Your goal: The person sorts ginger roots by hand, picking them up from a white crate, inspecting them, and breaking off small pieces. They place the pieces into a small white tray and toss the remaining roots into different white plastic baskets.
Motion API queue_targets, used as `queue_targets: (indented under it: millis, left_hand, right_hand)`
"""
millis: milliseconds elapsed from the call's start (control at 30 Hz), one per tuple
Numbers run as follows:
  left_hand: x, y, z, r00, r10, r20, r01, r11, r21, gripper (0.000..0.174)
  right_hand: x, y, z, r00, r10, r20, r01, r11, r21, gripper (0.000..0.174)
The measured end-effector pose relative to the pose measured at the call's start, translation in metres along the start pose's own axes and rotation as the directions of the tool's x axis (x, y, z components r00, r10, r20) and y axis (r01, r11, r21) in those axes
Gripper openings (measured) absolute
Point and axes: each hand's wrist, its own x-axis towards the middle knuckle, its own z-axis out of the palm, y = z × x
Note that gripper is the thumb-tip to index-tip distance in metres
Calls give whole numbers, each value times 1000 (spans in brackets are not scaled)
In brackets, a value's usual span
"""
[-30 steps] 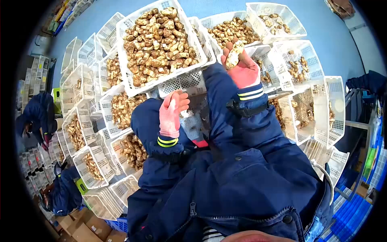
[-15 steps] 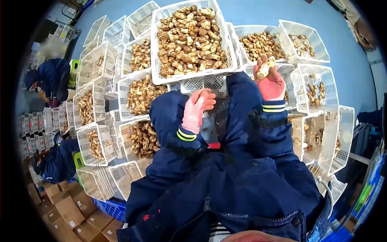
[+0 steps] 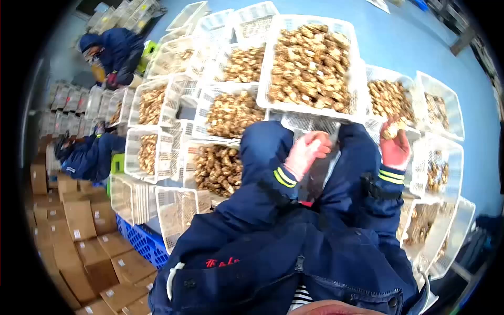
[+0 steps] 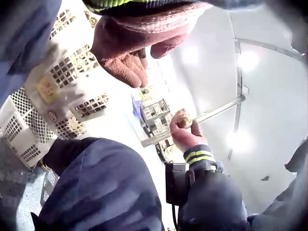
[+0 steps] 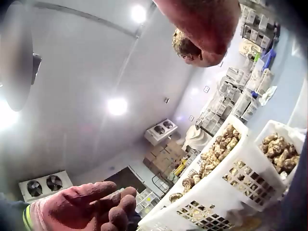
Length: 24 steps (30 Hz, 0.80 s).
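Right hand point(image 3: 395, 151) lower than before, centre right — gripping a mushroom point(image 3: 390, 131) | left hand point(image 3: 307, 153) mid-frame, loosely curled, empty | white baskets point(image 3: 360, 73) above.

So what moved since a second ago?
The right hand came back from over the baskets toward the body, still pinching its mushroom. The head view swung left. The left hand stayed loosely curled by the chest.

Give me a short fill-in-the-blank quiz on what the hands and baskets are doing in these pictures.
1. The right hand grips one lump; the left hand holds ___.
2. The fullest basket is coloured ___.
3. The cardboard boxes lie on the person's ___ side.
Missing words: nothing; white; left.
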Motion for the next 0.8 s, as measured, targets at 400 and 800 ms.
queue_targets:
  millis: [400,800]
  left_hand:
    - [1,-1,1,999,-48,-24,47,999,-24,34]
    - [1,0,1,998,-48,-30,47,998,-40,31]
  right_hand:
    - [3,-4,-5,997,47,67,-42,997,-65,37]
    - [5,-12,-15,995,-18,97,32,988,-150,37]
